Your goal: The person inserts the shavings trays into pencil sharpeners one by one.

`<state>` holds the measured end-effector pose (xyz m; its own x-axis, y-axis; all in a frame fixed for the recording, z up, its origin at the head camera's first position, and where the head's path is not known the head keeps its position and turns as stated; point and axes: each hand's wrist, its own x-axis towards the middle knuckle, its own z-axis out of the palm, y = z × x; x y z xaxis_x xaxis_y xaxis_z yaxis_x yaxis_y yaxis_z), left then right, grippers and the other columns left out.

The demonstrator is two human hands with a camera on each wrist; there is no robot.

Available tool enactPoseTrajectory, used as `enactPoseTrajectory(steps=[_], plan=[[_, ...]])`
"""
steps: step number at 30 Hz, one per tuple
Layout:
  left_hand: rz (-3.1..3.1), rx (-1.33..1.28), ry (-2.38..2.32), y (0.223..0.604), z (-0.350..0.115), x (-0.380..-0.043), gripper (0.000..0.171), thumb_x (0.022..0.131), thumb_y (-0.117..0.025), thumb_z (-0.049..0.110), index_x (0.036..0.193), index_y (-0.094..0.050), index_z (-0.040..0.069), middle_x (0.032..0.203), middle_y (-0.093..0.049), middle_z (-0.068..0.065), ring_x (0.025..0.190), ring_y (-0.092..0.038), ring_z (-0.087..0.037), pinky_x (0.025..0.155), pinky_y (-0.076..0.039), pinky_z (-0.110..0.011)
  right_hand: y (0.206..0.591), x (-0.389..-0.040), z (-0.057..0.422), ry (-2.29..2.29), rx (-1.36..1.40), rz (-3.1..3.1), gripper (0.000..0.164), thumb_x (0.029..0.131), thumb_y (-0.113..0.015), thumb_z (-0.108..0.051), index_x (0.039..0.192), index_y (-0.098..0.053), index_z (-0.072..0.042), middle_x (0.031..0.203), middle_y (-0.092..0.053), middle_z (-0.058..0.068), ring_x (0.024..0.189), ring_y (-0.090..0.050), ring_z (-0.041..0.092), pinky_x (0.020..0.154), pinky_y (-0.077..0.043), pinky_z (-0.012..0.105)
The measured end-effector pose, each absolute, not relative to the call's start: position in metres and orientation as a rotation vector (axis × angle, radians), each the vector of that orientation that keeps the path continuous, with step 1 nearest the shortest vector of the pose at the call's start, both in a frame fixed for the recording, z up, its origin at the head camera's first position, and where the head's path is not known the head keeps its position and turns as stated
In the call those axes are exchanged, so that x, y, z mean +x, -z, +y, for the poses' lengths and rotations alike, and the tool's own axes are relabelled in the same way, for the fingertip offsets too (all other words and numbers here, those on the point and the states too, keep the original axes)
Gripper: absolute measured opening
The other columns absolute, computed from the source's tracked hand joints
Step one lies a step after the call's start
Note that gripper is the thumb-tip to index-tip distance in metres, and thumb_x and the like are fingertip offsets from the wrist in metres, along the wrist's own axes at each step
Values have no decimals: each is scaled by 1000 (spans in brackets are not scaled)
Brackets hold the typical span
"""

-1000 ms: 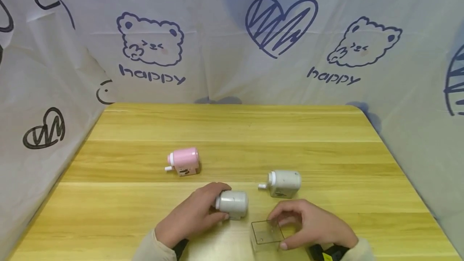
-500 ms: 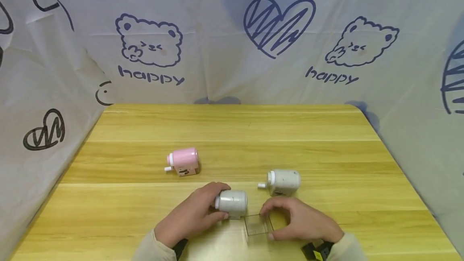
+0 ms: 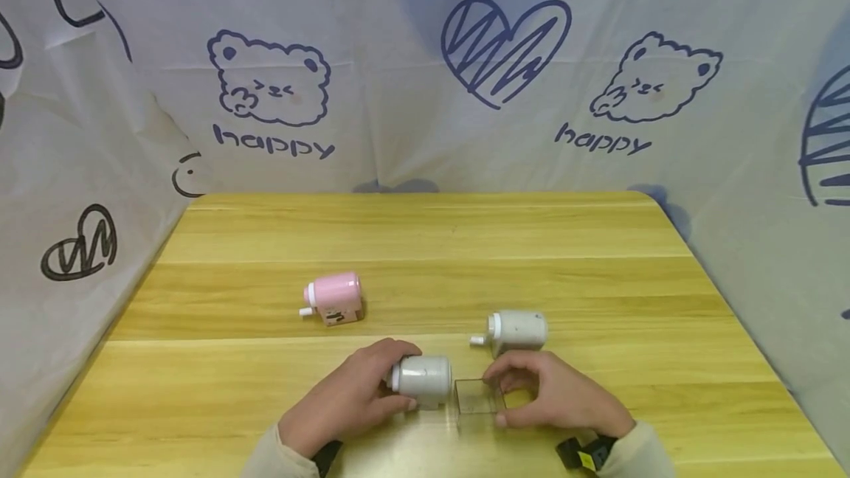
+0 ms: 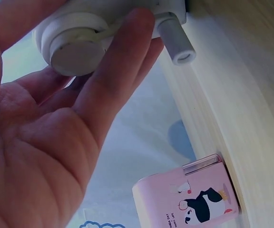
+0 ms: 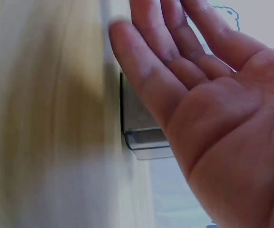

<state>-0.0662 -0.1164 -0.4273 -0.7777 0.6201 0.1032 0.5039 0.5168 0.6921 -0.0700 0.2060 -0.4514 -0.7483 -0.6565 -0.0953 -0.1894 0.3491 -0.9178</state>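
Note:
A grey crank pencil sharpener (image 3: 425, 376) is held in my left hand (image 3: 352, 398), fingers on its far side and thumb on its near side. In the left wrist view its crank handle (image 4: 177, 42) sticks out past the fingertips. Just right of it, my right hand (image 3: 567, 398) pinches a clear plastic shavings drawer (image 3: 475, 398) between thumb and fingers. The drawer's open end faces the sharpener, with a small gap between. In the right wrist view, the fingers cover much of a boxy grey thing (image 5: 144, 111).
A second grey sharpener (image 3: 521, 330) stands just beyond my right hand, its crank pointing left. Farther back on the left is a pink sharpener (image 3: 337, 299) with a panda picture. The wooden table (image 3: 425, 242) meets a white cloth wall (image 3: 398, 94) printed with drawings.
My right hand has moved left and away from me with the drawer, bringing it beside the held sharpener. The left hand has kept its hold almost in place.

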Motion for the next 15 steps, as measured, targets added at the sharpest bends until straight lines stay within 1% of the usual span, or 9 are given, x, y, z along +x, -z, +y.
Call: enactPoseTrajectory(steps=[2,5,10,15], plan=[[2587,977,-1111,427,-117,-66,45,83,-73,30,121,-54,16,114,-57,4,92,-53,-8,78,-47,-28,451,-70,207,1433,-717,2111,44,81,-76,-24,118,-60,-10,112,-62,11,98,-62,25,84,-50,37],[2576,987,-1123,427,-116,-65,44,82,-74,31,118,-54,16,109,-57,6,88,-53,-7,76,-47,-27,450,-71,206,1424,-708,2124,45,80,-77,-26,118,-61,-9,108,-63,12,91,-62,25,77,-52,36],[2572,1006,-1128,428,-113,-65,43,80,-76,31,114,-53,17,101,-55,9,84,-52,-6,73,-47,-25,452,-70,204,1374,-723,2199,48,76,-79,-34,116,-62,-13,104,-64,7,86,-62,23,74,-52,35],[2551,1004,-1139,429,-113,-65,45,80,-76,30,115,-52,18,102,-55,9,85,-53,-6,73,-47,-25,454,-69,202,1342,-754,2265,50,74,-80,-37,115,-63,-15,94,-65,3,81,-62,18,72,-52,34]])
